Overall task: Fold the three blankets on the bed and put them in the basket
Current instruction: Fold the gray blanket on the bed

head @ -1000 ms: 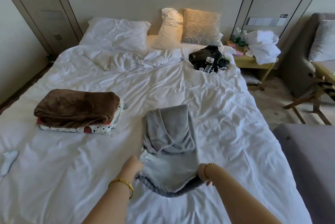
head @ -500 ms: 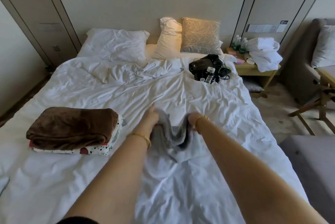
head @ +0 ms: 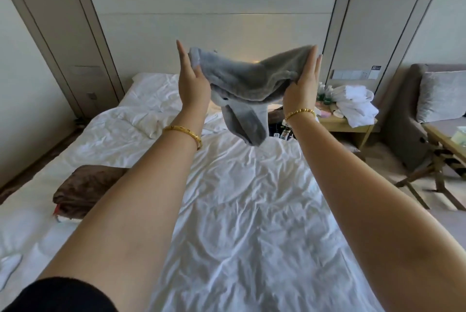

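Here, brown folded blanket on the bed, left of centre, left hand and right hand raised above the bed, each gripping an end of the grey blanket, white towels right of the bed.
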Available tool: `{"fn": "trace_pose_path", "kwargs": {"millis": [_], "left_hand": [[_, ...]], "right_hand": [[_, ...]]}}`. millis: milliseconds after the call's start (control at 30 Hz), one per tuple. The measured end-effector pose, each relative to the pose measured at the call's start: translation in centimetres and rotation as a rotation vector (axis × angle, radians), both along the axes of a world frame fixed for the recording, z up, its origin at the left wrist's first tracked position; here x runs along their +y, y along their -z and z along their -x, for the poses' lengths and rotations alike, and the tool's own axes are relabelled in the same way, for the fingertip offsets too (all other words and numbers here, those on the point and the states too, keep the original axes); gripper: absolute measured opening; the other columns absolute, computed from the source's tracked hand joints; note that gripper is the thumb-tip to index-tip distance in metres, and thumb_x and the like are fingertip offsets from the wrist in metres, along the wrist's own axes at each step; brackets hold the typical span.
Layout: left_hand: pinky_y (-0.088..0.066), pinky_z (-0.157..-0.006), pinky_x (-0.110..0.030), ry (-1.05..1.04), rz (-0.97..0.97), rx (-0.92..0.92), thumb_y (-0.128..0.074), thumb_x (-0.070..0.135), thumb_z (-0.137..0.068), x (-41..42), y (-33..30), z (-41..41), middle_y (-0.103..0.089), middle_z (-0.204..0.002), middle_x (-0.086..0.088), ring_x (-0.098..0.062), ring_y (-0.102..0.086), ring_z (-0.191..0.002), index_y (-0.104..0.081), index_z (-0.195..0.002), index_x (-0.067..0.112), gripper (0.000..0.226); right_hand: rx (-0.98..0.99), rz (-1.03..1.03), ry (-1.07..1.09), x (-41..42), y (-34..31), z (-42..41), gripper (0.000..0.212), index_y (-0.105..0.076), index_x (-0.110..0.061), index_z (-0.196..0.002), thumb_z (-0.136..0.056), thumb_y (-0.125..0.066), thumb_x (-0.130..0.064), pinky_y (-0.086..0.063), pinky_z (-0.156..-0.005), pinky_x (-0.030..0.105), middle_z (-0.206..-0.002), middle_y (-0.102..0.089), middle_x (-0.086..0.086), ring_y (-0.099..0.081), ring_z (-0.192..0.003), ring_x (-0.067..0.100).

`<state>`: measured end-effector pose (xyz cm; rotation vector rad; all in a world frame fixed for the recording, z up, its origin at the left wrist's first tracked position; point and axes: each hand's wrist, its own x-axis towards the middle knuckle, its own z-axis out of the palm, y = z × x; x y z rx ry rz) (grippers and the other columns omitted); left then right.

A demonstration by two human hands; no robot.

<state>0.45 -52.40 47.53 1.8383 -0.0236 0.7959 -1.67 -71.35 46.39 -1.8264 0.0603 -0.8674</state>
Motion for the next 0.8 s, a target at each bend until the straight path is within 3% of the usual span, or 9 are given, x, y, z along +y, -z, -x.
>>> {"fn": "trace_pose_path", "kwargs": {"millis": [133,267,367,400,467,533,600,700,800], "left_hand": [[-0.035,-0.102,-0.025,0.024,-0.002,0.122,-0.030,0.016,-0.102,0.7,2.0,3.8,-0.027,-0.153,-0.004,-0.023,-0.034,-0.137,-0.004,-0.150,0.023,0.055],[-0.027,-0.109,-0.029,0.078,0.078,0.216,-0.030,0.016,-0.101,1.9,4.3,7.0,-0.022,-0.155,-0.005,-0.025,-0.027,-0.140,-0.009,-0.150,0.023,0.054],[-0.034,-0.107,-0.029,0.153,0.148,0.270,-0.034,0.007,-0.097,2.9,6.4,9.7,-0.030,-0.151,-0.005,-0.025,-0.035,-0.135,-0.024,-0.147,0.024,0.054],[-0.043,-0.100,-0.030,0.175,0.157,0.337,-0.034,0.003,-0.094,3.2,7.8,10.7,-0.037,-0.146,-0.005,-0.026,-0.045,-0.127,-0.033,-0.144,0.024,0.054],[-0.052,-0.068,-0.030,0.225,0.132,0.576,-0.029,-0.001,-0.092,3.7,11.3,13.2,-0.051,-0.124,-0.007,-0.023,-0.057,-0.090,-0.047,-0.134,0.022,0.051],[-0.041,-0.050,-0.025,0.311,0.026,0.874,-0.026,0.001,-0.095,4.1,15.3,16.6,-0.053,-0.099,-0.010,-0.020,-0.047,-0.065,-0.059,-0.116,0.020,0.043],[-0.037,-0.045,-0.024,0.379,-0.017,1.098,-0.031,0.003,-0.097,5.0,19.3,20.3,-0.052,-0.078,-0.010,-0.020,-0.042,-0.056,-0.062,-0.093,0.014,0.034],[-0.040,-0.043,-0.024,0.395,0.035,1.346,-0.043,0.006,-0.094,6.6,24.2,26.3,-0.050,-0.062,-0.009,-0.018,-0.044,-0.050,-0.055,-0.073,0.007,0.024],[-0.049,-0.050,-0.022,0.426,0.004,1.375,-0.049,0.010,-0.092,6.5,24.3,29.6,-0.060,-0.065,-0.012,-0.020,-0.056,-0.049,-0.055,-0.075,0.005,0.019]], "right_hand": [[0.011,0.085,0.029,-0.3,2.3,4.8,0.070,-0.008,-0.024,-0.149,-0.090,-0.033,0.005,-0.016,-0.118,0.044,-0.157,-0.001,0.008,-0.006,-0.145,0.024],[0.027,0.049,0.154,-0.6,3.7,9.6,0.071,-0.012,-0.024,-0.149,-0.088,-0.032,0.007,-0.011,-0.116,0.030,-0.157,-0.004,0.008,-0.008,-0.145,0.023],[0.062,0.098,0.226,-0.5,5.7,13.2,0.070,-0.020,-0.027,-0.147,-0.086,-0.031,0.006,-0.029,-0.110,0.034,-0.152,-0.026,0.009,-0.028,-0.138,0.026],[0.129,0.128,0.238,-0.2,6.8,14.5,0.069,-0.029,-0.027,-0.142,-0.083,-0.031,0.007,-0.041,-0.098,0.036,-0.141,-0.042,0.011,-0.042,-0.127,0.028],[0.333,0.210,0.244,0.5,9.8,17.0,0.053,-0.048,-0.020,-0.123,-0.079,-0.033,0.004,-0.043,-0.072,0.032,-0.108,-0.059,0.014,-0.057,-0.101,0.033],[0.616,0.272,0.193,1.3,13.1,19.5,0.037,-0.056,-0.014,-0.112,-0.083,-0.037,-0.002,-0.043,-0.071,0.031,-0.101,-0.062,0.015,-0.059,-0.097,0.034],[0.898,0.307,0.093,1.8,16.4,22.1,0.031,-0.061,-0.008,-0.106,-0.086,-0.038,-0.003,-0.050,-0.074,0.032,-0.101,-0.064,0.018,-0.064,-0.089,0.030],[1.299,0.433,-0.150,2.9,20.6,26.6,0.026,-0.061,0.006,-0.105,-0.091,-0.042,-0.003,-0.052,-0.051,0.023,-0.101,-0.067,0.022,-0.064,-0.062,0.020],[1.384,0.028,-0.266,3.3,21.4,30.4,0.038,-0.046,0.002,-0.131,-0.094,-0.039,0.000,-0.048,-0.051,0.023,-0.128,-0.053,0.022,-0.056,-0.068,0.016]]}}
